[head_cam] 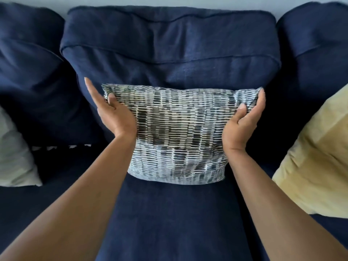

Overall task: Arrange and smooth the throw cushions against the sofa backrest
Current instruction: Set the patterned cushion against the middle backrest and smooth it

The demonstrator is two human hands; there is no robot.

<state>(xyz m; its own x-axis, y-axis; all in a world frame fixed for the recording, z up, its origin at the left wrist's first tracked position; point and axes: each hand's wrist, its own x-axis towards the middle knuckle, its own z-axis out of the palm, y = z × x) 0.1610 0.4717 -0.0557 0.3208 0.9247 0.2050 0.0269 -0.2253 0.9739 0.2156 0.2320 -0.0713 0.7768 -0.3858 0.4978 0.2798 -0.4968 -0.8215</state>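
Observation:
A patterned cushion with dark dashes on white stands upright on the middle seat, leaning on the navy backrest. My left hand clasps its upper left corner, thumb on the front and fingers stretched up along the side. My right hand grips the upper right corner, thumb on the front and fingers behind the edge. A yellow cushion leans at the right. A pale grey-green cushion sits at the left edge.
The navy sofa has three back cushions; the left one and the right one flank the middle one. The navy seat stretches toward me between my forearms. A pale wall shows above the backrest.

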